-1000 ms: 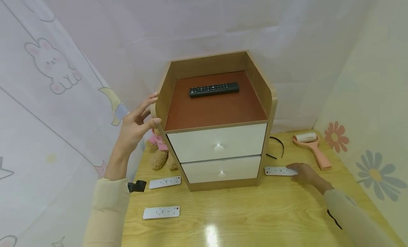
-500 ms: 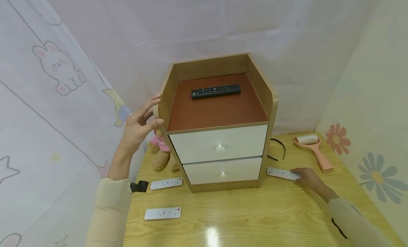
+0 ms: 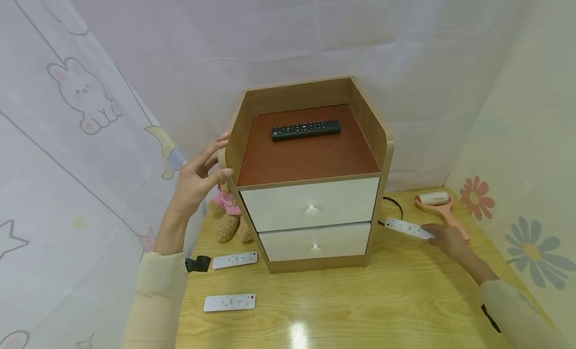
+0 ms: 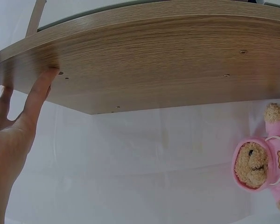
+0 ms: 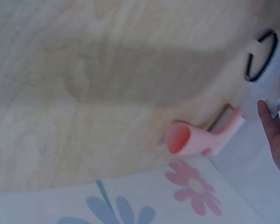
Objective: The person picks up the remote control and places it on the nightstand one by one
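Observation:
My left hand (image 3: 191, 186) rests against the left side panel of a small two-drawer cabinet (image 3: 310, 201), its thumb at the front edge and fingertips at the top edge. In the left wrist view, a fingertip touches the panel's outer wood face (image 4: 144, 65). My right hand (image 3: 450, 241) pinches one end of a white remote control (image 3: 407, 229), whose buttons face up, to the right of the cabinet. Only part of that hand (image 5: 277, 133) shows in the right wrist view. A black remote control (image 3: 306, 130) lies on the cabinet's brown top.
Two more white remotes, an upper one (image 3: 235, 260) and a lower one (image 3: 229, 302), lie left on the wooden table (image 3: 342, 309). A teddy bear (image 3: 228, 204) in pink sits beside the cabinet. A black headband (image 3: 396, 204) and a pink lint roller (image 3: 438, 201) lie at the right.
My right hand has moved the white remote rightward and up off its earlier spot, tilting it with the far-left end higher. My left hand keeps its place on the cabinet.

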`<state>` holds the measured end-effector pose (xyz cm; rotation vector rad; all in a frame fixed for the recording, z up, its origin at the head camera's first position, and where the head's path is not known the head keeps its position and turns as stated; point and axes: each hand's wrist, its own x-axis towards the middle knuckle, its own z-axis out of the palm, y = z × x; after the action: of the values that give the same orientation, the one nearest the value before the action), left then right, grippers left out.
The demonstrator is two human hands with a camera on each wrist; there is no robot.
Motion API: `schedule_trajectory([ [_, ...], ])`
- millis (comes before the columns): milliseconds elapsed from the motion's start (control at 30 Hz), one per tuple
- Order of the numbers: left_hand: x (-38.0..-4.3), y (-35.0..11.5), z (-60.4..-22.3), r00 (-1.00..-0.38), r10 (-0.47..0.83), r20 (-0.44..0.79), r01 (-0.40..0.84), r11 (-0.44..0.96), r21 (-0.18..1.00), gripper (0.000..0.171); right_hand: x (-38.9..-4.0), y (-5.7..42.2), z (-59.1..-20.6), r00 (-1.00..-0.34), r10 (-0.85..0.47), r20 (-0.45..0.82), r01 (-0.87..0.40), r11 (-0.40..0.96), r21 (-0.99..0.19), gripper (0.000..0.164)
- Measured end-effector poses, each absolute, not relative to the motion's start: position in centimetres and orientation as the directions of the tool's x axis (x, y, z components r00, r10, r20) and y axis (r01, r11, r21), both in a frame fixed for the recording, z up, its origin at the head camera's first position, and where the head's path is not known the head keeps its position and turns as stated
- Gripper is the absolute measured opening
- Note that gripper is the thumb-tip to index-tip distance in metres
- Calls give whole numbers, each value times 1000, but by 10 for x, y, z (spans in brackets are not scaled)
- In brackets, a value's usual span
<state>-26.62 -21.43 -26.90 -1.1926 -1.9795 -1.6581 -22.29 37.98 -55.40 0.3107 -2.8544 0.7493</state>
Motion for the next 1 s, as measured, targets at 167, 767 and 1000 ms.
schedule_trajectory([
  [167, -266, -214, -269, -609, 406, 681, 744, -7, 669, 55, -222, 381, -513, -955, -106, 277, -231, 851, -472, 43],
  [767, -264, -215, -269, -634, 413, 654, 729, 35, 684, 56, -207, 379, -387, -875, -90, 475, -292, 881, -372, 39],
  [1000, -264, -217, -268, -638, 409, 653, 726, 38, 686, 56, -205, 372, -352, -843, -70, 533, -287, 896, -338, 40],
])
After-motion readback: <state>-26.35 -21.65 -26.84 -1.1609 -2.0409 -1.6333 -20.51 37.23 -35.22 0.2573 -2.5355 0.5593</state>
